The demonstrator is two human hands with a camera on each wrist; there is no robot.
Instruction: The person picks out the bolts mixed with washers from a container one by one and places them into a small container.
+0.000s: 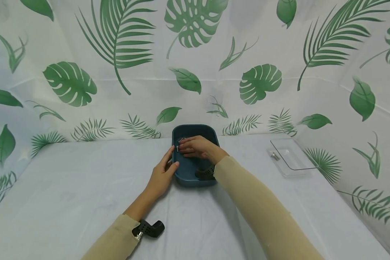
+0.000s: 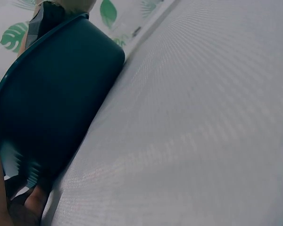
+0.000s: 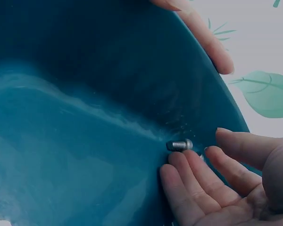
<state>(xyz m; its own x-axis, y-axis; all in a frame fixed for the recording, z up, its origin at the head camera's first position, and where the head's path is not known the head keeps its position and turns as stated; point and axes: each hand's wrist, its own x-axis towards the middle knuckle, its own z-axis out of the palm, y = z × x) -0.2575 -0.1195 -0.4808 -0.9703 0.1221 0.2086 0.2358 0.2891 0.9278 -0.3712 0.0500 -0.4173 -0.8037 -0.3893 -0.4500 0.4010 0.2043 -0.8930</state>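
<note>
A deep blue plastic bin [image 1: 195, 177] stands near the back of the table. My left hand [image 1: 160, 178] rests against its left side, fingers along the outer wall and thumb at the rim. My right hand [image 1: 199, 147] reaches down inside the bin, at its left end. In the right wrist view, a small metal bolt [image 3: 179, 145] lies at the inner wall, right by the fingertips [image 3: 177, 160] of this hand. Its thumb stands apart from the other fingers. Part of a second shiny piece [image 3: 201, 156] shows behind the fingers, mostly hidden.
To the right, a clear plastic tray [image 1: 292, 173] sits on the white tablecloth [image 1: 84, 187], with a metal bolt [image 1: 274, 156] in it. A leaf-patterned cloth [image 1: 133, 101] hangs behind the table and along its sides. Both wrists carry black camera mounts [image 1: 152, 229].
</note>
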